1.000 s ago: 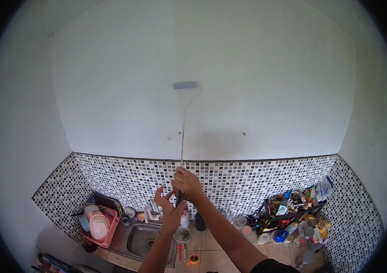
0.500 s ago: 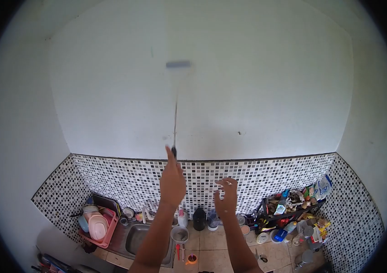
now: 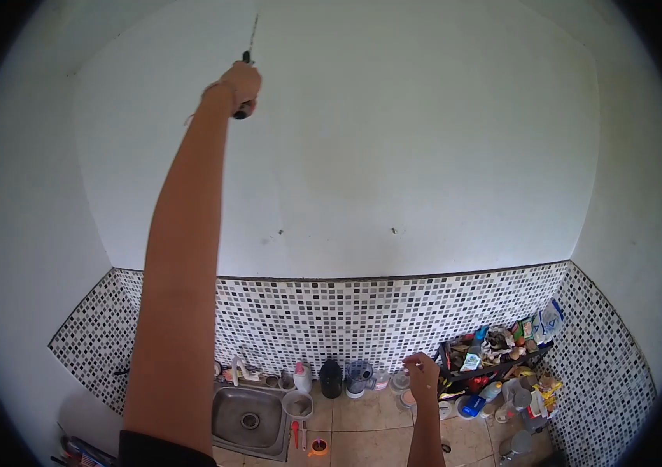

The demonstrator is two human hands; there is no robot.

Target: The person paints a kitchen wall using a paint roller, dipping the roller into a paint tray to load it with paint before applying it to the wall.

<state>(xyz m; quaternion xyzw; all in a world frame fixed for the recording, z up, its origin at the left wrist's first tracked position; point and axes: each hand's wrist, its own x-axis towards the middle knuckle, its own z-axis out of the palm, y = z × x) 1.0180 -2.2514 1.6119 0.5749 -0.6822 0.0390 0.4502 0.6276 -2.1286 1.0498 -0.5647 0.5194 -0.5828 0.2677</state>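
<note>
The paint roller [image 3: 251,35] is being carried far up the white wall [image 3: 440,156]. Only its thin rod and the dark grip are showing now, while the roller head is passing out of the top of the view; half a second ago the head was still in sight around the middle of the wall, and a second ago it was lower again. The left hand [image 3: 239,87] is closing in a full fist around the grip, with the arm stretching almost straight upward, where before it was working at chest height just above the mosaic tile band [image 3: 362,311].

The right hand [image 3: 422,370], which was sharing the handle a second ago and had let go by half a second ago, is now hanging low over the counter with its fingers loosely curled and half open, holding nothing. It is hovering just beside the cluttered rack [image 3: 494,362], and well apart from the sink [image 3: 249,416].

Judging from this, the person is rolling one-handed and the upward stroke is nearing the top of the reach.
</note>
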